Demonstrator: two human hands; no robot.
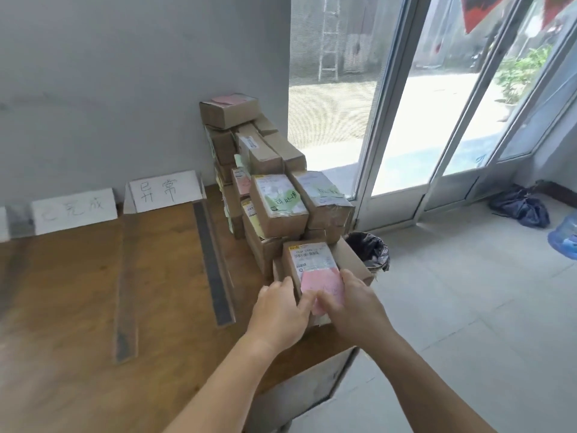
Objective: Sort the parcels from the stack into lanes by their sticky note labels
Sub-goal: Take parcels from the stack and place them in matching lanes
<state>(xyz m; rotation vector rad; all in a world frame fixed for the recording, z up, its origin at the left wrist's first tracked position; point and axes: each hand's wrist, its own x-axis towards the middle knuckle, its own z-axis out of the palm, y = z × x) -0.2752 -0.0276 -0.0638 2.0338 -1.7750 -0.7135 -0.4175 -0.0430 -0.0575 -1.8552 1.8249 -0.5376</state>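
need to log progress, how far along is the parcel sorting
Barely started. Done: nothing visible in the lanes by the paper signs. In hand: left hand and right hand grip the pink-note parcel at the stack's near end. Left: the rest of the stack.

A small brown cardboard parcel [307, 270] with a white shipping label and a pink sticky note [321, 284] on top sits at the table's 3 o'clock edge, at the near end of the stack of brown cardboard parcels [268, 176]. Stack boxes at 12 o'clock carry green, yellow and pink notes; several lie tilted.
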